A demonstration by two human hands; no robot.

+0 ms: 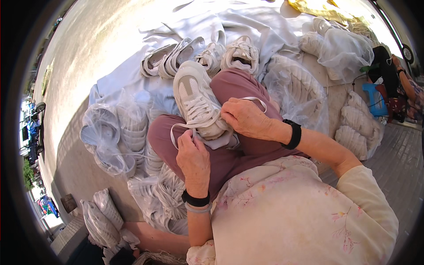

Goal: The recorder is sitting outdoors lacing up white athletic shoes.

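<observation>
A white and beige sneaker (194,95) lies across my lap, toe pointing away and heel toward me, its laces crossed over the tongue. My left hand (193,159) is closed in a pinch beside the heel opening, on a white shoelace (173,131) that loops out to the left. Against the right side of the opening, my right hand (247,117) is closed on the other end of the lace, which arches over its knuckles. The fingertips of my right hand are partly hidden. Mauve trousers (170,148) cover my legs under the shoe.
Beyond my knees, several sneakers (240,54) stand on a pale blue cloth (117,84). Clear plastic bags of shoe parts lie left (108,141) and right (296,86). A lace bundle (170,194) is by my left knee. One person (408,90) sits far right near a blue stool (374,99); another's limb (154,236) shows lower left.
</observation>
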